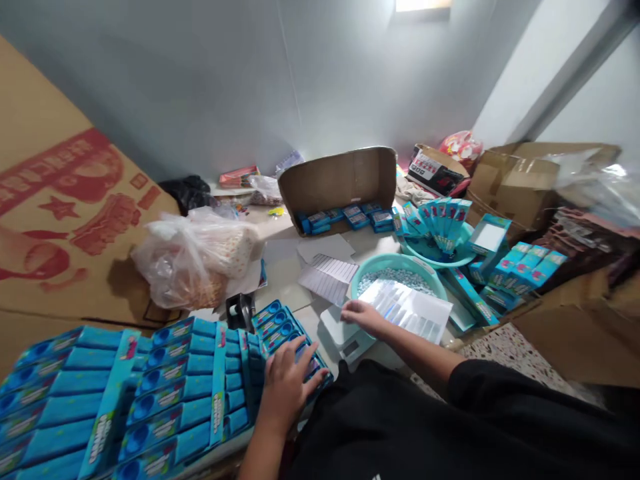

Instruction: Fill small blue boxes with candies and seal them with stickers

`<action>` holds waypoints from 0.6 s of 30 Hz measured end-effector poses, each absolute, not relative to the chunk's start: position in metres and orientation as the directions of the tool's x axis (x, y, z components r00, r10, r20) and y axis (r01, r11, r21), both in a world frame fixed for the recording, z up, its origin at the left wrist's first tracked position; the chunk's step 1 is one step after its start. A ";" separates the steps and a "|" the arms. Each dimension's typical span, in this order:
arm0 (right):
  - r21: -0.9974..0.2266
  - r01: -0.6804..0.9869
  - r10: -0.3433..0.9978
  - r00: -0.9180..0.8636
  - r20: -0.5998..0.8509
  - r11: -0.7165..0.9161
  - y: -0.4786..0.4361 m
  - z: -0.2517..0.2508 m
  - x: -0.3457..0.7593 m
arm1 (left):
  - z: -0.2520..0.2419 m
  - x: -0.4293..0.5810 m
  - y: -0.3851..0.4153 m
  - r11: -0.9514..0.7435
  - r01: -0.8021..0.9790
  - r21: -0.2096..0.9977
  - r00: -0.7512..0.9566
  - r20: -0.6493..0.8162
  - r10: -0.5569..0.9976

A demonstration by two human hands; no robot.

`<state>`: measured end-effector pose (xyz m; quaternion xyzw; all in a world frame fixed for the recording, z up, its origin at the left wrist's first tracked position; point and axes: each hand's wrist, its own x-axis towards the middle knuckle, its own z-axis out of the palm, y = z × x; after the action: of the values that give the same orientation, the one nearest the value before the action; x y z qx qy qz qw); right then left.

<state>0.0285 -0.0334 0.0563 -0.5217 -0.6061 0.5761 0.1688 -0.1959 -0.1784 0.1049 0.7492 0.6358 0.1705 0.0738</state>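
While the left hand (290, 373) rests with its fingers fairly wide over the short row of blue packs (276, 321) at lower centre, my right hand (364, 317) hangs bunched narrow by a white boxy device (345, 333), maybe a scale. From my end of the feed I can't tell if it's pinching anything. I'd call the step in hand steadying or handling that row, tbh. Next move calls for a light touch: the packs sit tight together, and a slotted white tray (407, 310) lies partly over the teal basin (387, 259) of small pale pieces, right by the right forearm, so a sloppy sweep could shift it.

Surface is pale and busy, can't tell if table or floor. Loose papers (327, 277) mid-frame, a cardboard box (340, 177) with more packs behind, bigger blue display boxes (175, 380) lower left, a red-printed carton (60, 207) upper left, grey wall (200, 80) across the top.
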 end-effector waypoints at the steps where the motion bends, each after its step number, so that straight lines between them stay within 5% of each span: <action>1: -0.871 0.462 0.889 -0.313 -0.335 -0.165 -0.024 0.062 0.049 | 0.104 -0.192 -0.175 -0.230 0.911 0.341 0.198 0.128 0.972; 5: -0.765 0.637 0.986 -0.049 -0.158 -0.091 -0.002 0.074 0.144 | 0.097 -0.166 -0.159 -0.340 0.820 0.461 0.387 -0.009 0.922; 9: -0.616 0.779 0.988 0.024 -0.154 -0.115 -0.010 0.064 0.202 | 0.095 -0.146 -0.148 -0.371 0.793 0.483 0.421 0.007 0.907; 14: -0.451 0.883 0.979 0.039 -0.199 -0.126 -0.025 0.050 0.198 | 0.103 -0.148 -0.136 -0.262 0.834 0.485 0.271 0.054 0.961; 18: -0.337 0.926 0.964 0.085 -0.250 -0.169 -0.025 0.051 0.189 | 0.113 -0.148 -0.132 -0.116 0.926 0.360 0.043 0.206 0.978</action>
<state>0.1885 -0.0254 0.0511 -0.7351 -0.6430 0.2102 0.0457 -0.1481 -0.1316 0.1132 0.7192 0.6616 0.2023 0.0642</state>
